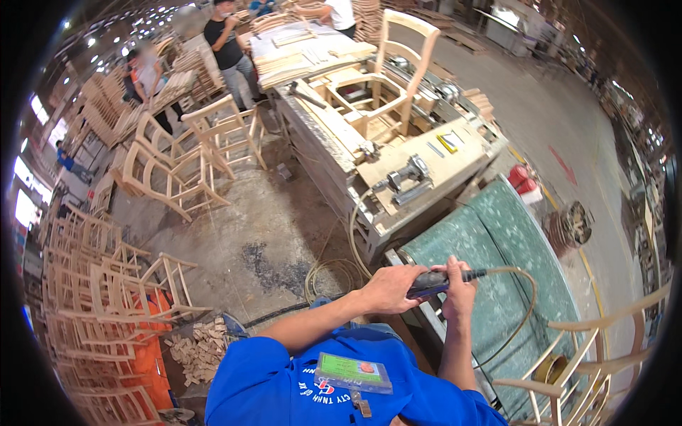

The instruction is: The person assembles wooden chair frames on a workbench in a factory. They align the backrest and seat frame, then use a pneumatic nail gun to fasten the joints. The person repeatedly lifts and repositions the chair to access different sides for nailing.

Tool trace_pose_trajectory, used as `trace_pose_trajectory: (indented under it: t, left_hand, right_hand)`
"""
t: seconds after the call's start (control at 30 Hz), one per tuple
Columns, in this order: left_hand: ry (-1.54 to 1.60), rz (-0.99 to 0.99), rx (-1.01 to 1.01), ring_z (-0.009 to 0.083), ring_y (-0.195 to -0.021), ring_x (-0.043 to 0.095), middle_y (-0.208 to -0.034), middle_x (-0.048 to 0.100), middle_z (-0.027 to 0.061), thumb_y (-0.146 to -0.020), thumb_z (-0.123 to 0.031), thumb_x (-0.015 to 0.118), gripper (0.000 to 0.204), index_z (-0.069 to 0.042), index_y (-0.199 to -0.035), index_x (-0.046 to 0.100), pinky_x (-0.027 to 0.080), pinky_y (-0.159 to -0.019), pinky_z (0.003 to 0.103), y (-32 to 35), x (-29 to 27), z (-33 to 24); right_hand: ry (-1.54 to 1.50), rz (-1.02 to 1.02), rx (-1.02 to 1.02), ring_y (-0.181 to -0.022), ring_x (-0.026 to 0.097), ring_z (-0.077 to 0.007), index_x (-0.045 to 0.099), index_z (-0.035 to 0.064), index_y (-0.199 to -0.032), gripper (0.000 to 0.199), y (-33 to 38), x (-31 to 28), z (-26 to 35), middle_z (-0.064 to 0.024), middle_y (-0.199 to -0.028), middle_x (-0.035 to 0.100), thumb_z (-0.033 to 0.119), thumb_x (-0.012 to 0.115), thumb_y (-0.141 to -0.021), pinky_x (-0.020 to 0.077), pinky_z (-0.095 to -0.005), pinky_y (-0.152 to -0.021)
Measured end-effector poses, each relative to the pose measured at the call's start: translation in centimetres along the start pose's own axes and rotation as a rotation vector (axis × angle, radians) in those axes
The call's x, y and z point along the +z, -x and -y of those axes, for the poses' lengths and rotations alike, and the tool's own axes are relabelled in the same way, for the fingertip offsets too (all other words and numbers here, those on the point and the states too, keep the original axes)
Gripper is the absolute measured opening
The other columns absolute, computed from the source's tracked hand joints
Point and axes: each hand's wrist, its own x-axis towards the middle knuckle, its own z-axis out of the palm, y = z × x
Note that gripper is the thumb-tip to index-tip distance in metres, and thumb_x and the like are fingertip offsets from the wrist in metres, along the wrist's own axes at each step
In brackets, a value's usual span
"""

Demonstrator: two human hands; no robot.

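Note:
A dark handheld power tool [429, 284], which looks like an air tool, is held in front of my body near the corner of a green-topped table [497, 263]. My left hand [392, 289] is closed round its left end. My right hand [459, 287] grips the other end with the thumb up, where a thin hose [533, 287] comes out and loops down over the green top. My fingers hide the tool's working end, so its exact kind cannot be made out.
Ahead stands a workbench [312, 160] bearing a wooden chair frame [408, 78], a metal air tool [408, 176] and a yellow item [449, 142]. Coiled hose [330, 277] and wood offcuts [202, 351] lie on the floor. Chair frames [170, 174] stand left; another [568, 369] is at right. People work beyond.

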Motion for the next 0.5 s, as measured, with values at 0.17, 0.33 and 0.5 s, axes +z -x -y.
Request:
trace_pose_trajectory:
  t: [0.17, 0.33, 0.5]
  left_hand:
    - [1.012, -0.182, -0.248, 0.0101, -0.081, 0.069, -0.095, 0.069, 0.0038, -0.104, -0.047, 0.067, 0.045, -0.009, -0.127, 0.058, 0.057, -0.071, 0.026, 3.4, -4.6, 6.3]
    - [1.169, -0.388, -0.251, 0.012, -0.058, 0.066, -0.086, 0.067, 0.006, -0.104, -0.075, 0.037, 0.076, -0.007, -0.134, 0.052, 0.055, -0.049, 0.026, 5.7, -11.6, 14.9]
    - [1.142, -0.444, -0.141, 0.014, -0.055, 0.067, -0.082, 0.067, 0.0078, -0.104, -0.078, 0.03, 0.083, -0.004, -0.126, 0.059, 0.055, -0.046, 0.026, 8.1, -20.0, 24.8]
  right_hand:
    - [0.009, 0.448, -0.1, -0.105, 0.066, -0.018, 0.043, 0.0006, -0.153, 0.072, -3.6, 9.3, -2.7, -0.0133, -0.134, 0.063, 0.031, 0.078, -0.098, 0.0566, -0.0352, -0.086]
    - [-0.075, 0.689, -0.045, -0.12, 0.062, -0.0185, 0.035, 0.0047, -0.158, 0.083, -6.8, 24.2, -8.6, -0.0111, -0.137, 0.061, 0.034, 0.081, -0.095, 0.054, -0.0341, -0.097]
    - [-0.312, 0.933, 0.075, -0.12, 0.065, -0.0206, 0.041, 0.0008, -0.157, 0.096, -12.1, 37.2, -14.1, -0.0135, -0.141, 0.06, 0.046, 0.086, -0.085, 0.0565, -0.0365, -0.098]
